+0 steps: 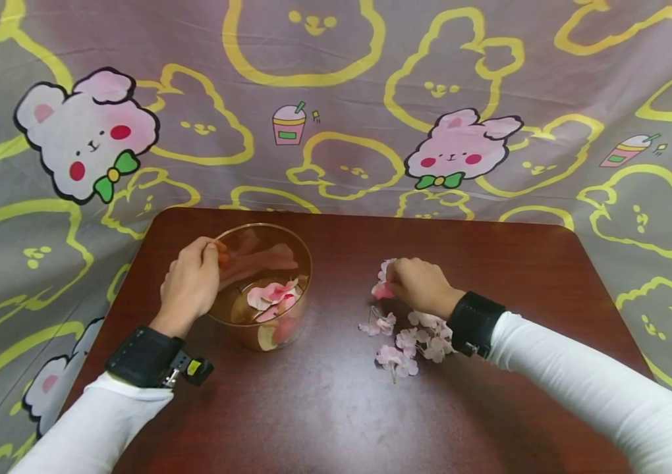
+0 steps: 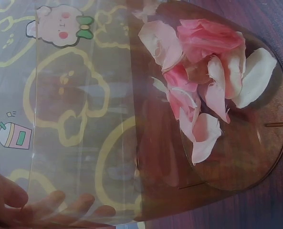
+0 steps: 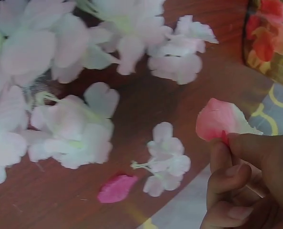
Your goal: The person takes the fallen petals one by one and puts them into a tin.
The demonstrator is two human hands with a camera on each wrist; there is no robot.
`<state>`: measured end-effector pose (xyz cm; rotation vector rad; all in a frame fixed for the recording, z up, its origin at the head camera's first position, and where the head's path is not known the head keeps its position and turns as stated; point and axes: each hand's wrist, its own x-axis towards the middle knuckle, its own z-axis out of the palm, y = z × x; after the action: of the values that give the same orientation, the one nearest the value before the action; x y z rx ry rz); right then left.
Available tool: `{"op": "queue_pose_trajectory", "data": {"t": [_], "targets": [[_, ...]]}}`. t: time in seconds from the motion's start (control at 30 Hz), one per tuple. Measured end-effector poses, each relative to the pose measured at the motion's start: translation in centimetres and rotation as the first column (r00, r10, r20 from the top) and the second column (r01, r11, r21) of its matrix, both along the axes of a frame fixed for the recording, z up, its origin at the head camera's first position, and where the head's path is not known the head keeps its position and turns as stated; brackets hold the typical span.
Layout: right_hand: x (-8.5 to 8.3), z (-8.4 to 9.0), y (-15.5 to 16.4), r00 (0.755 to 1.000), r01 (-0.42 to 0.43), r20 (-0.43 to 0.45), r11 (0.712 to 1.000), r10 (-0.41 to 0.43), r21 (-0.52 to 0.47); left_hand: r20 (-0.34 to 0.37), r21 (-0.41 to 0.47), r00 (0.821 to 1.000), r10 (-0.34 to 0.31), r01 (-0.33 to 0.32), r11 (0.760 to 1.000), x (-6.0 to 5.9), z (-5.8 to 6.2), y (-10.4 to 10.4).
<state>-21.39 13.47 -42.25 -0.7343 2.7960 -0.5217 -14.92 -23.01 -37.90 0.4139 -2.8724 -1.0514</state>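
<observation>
My left hand [image 1: 190, 280] grips the rim of a clear amber plastic bucket [image 1: 273, 245] at the table's left, thumb on one side of the wall and fingers on the other. Pink and white petals [image 2: 210, 40] lie loose at the bottom of it. To the right, my right hand [image 1: 421, 283] pinches a pink petal with a pale edge [image 3: 213, 119] between thumb and forefinger, over the table. Below that hand lie several pale pink artificial blossoms [image 1: 396, 362] with thin stems. A small magenta petal [image 3: 116, 188] rests beside one blossom.
The dark red-brown wooden table [image 1: 336, 421] has rounded far corners. Behind it and at both sides hangs a grey cloth [image 1: 348, 112] with yellow outlines and rabbit faces. A black band with a small camera [image 1: 196, 370] sits on my left wrist.
</observation>
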Motion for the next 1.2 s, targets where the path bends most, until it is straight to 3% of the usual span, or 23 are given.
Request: {"op": "queue_pose_trajectory", "data": {"t": [0.73, 1.2], "targets": [[0.9, 2.8, -2.0, 0.997, -0.02, -0.079, 0.997, 0.014, -0.072, 0.025, -0.001, 1.0, -0.007, 0.007, 1.0, 0.1, 0.0, -0.1], [0.9, 5.4, -3.0, 0.992, -0.049, -0.125, 0.986, 0.029, -0.16, -0.004, 0.006, 1.0, -0.001, 0.001, 1.0, 0.0, 0.0, 0.1]]}}
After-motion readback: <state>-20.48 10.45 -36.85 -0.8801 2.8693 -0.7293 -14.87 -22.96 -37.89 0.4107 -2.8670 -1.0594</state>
